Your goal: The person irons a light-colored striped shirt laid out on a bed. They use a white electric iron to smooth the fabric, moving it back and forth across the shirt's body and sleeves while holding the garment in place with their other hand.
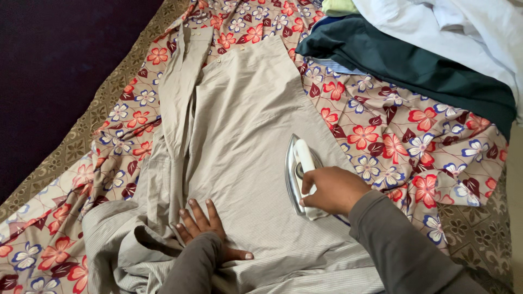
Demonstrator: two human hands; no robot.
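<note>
Left hand point(210, 231) flat on shirt point(245, 120), right hand point(332, 190) gripping iron point(298, 169)

ahead of right hand point(333, 189): flat open shirt point(245, 109), passable
far right of it: piled clothes point(414, 60) block
between hands: smooth cloth, free
left of left hand point(206, 228): bunched folds point(125, 239)

Beige shirt point(248, 136): thin matt woven cloth, fine stripes. Iron point(298, 174): glossy polished metal body, smooth white plastic handle. Floral sheet point(397, 141): matt printed cloth. Dark green garment point(414, 65): matt cloth.
</note>
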